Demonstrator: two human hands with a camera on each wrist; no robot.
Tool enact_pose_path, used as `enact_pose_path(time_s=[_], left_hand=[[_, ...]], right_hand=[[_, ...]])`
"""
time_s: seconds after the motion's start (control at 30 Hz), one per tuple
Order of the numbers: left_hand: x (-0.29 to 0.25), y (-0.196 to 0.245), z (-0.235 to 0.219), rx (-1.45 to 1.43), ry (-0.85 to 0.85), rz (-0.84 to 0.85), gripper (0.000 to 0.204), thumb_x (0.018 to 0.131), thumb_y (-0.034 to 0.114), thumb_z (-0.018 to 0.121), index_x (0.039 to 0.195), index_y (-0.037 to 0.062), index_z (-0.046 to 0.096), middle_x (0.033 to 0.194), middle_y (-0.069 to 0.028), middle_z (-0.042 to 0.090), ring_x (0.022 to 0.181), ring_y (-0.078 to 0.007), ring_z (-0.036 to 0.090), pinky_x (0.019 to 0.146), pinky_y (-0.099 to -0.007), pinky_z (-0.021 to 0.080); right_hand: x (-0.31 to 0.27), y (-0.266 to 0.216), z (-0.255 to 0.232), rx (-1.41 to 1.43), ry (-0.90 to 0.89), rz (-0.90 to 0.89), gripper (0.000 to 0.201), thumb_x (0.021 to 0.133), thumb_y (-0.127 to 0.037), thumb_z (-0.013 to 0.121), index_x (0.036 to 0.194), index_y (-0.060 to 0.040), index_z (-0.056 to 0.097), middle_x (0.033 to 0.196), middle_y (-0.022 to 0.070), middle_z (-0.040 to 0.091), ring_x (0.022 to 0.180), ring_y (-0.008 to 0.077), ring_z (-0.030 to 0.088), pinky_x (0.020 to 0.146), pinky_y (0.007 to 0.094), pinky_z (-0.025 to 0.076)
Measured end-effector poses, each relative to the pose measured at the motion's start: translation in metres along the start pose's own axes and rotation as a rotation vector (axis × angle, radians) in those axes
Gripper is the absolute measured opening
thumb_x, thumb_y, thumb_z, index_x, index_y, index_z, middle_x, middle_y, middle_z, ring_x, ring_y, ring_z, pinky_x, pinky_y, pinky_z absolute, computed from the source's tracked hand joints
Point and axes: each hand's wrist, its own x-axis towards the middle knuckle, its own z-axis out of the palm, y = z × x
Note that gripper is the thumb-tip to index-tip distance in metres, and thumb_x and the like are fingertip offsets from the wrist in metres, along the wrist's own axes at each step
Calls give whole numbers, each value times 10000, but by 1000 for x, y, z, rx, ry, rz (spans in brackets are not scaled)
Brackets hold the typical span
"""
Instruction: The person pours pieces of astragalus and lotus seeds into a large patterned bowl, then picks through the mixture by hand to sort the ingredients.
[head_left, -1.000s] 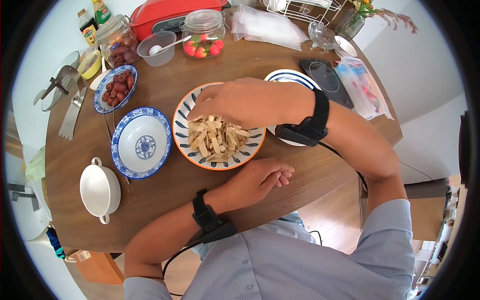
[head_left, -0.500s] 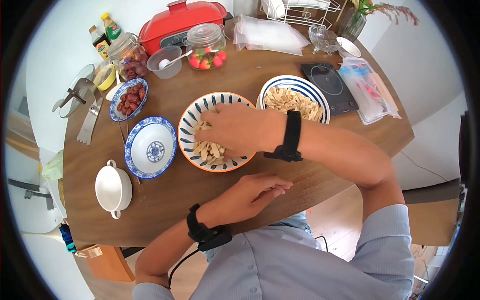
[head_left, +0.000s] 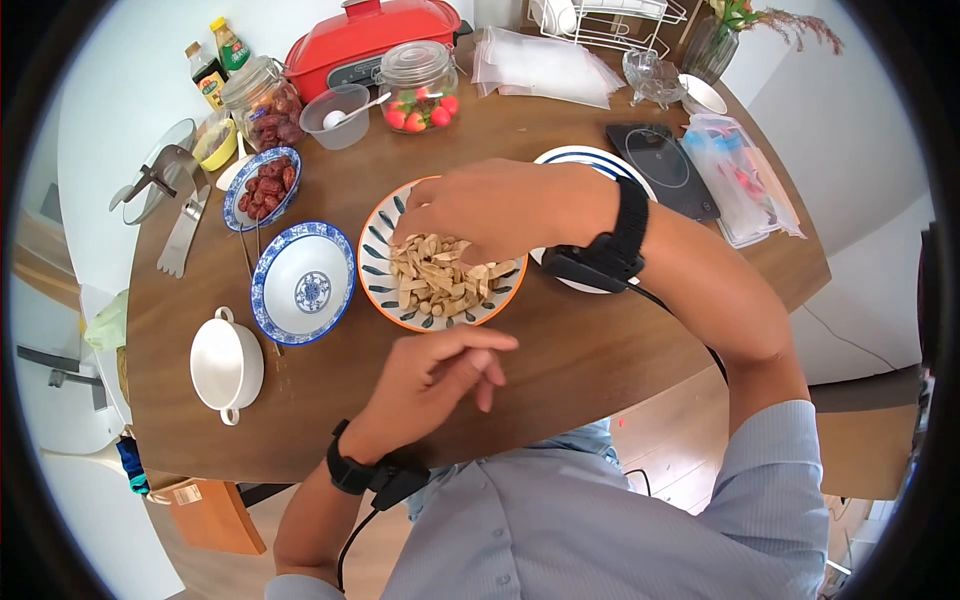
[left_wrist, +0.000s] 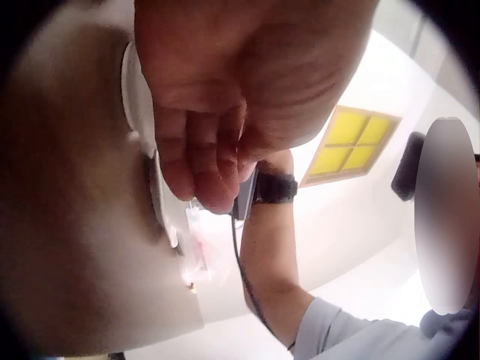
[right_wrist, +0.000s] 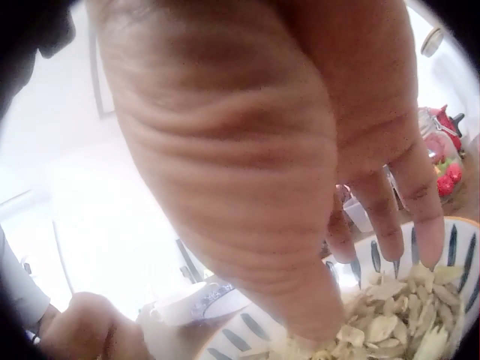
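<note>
My right hand (head_left: 510, 205) is over the far side of an orange-rimmed bowl (head_left: 372, 262) with dark leaf-like strokes. Inside lies a heap of pale, dried-looking slices (head_left: 440, 275). In the right wrist view, its fingers (right_wrist: 386, 217) point down, extended and spread, the tips right at the slices (right_wrist: 390, 322); the thumb reaches down to them opposite, with nothing lifted between. Nearer the body, my left hand (head_left: 430, 385) hovers loosely bent below the bowl, holding nothing. A blue-banded plate (head_left: 585, 155) sits right of the bowl, largely covered by the right wrist.
To the left are a blue-and-white bowl (head_left: 280, 300), a white two-handled cup (head_left: 225, 365) and a bowl of red dates (head_left: 268, 190). Behind stand a strawberry jar (head_left: 418, 90) and red cooker (head_left: 370, 45). A black scale (head_left: 660, 170) and plastic bags (head_left: 735, 180) lie right.
My right hand went down into the slices half a second ago, then rose and shifted right, covering the plate's slices. My left hand moved left and its fingers spread somewhat.
</note>
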Motion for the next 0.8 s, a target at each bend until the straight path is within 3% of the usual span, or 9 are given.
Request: enact_pose_path(time_s=[0.1,0.13,0.2,0.33,0.4,0.43,0.5,0.73,0.8], left_hand=[[-1,11,-17,-33,310,196,243,1094,138,519,1236,-6,653,932,-97,691,747,-149,661,730,-307,550],[0,13,-23,-36,310,195,243,1094,138,519,1236,-6,653,932,-97,691,747,-149,661,730,-307,550],[4,13,-36,-178,533,303,256,1096,163,519,1252,-1,640,981,-92,686,820,-155,661,767,-318,556],[14,9,-48,-240,554,367,262,1093,171,527,1271,8,630,1059,-96,682,911,-166,657,818,-330,558],[23,9,-49,-255,603,354,254,1092,158,538,1265,-4,630,1097,-109,704,944,-188,685,853,-338,569],[27,11,-50,-253,602,352,254,1092,158,538,1265,-4,630,1097,-109,704,944,-188,685,853,-338,569],[35,14,-54,-202,668,332,260,1089,149,538,1275,-16,617,1143,-121,702,1011,-193,685,904,-343,564],[47,8,-64,-260,673,243,320,1075,116,525,1349,-46,561,1271,-170,663,1184,-253,654,1037,-389,526],[46,9,-61,-267,726,295,345,1078,109,508,1381,-57,523,1328,-201,628,1260,-284,620,1090,-403,497]], right_hand=[[0,13,14,-69,48,-110,740,768,-277,833,1453,-214,560,1403,151,587,1276,380,584,986,471,540],[1,12,18,-67,45,-109,740,768,-277,833,1453,-214,560,1403,151,587,1276,380,584,986,471,540],[2,5,29,-122,4,-78,835,756,-308,859,1490,-143,497,1557,199,445,1395,418,472,1087,476,480],[12,-6,43,-81,62,-46,761,782,-319,839,1453,-136,529,1490,193,487,1347,403,511,1049,484,499],[16,-11,36,-137,-58,46,592,803,-288,822,1358,-180,643,1325,148,581,1256,357,577,961,463,543],[18,-8,37,-136,-55,46,592,803,-288,822,1358,-180,643,1325,148,581,1256,357,577,961,463,543],[21,-3,41,-135,-3,9,441,834,-239,783,1257,-156,694,1215,146,609,1180,351,617,906,484,551],[28,20,32,57,-60,-51,365,850,-206,751,1202,-125,702,1129,144,656,1063,335,666,897,455,538],[23,24,25,213,21,-107,293,853,-172,734,1138,-104,714,1094,126,687,1011,335,678,878,435,538]])
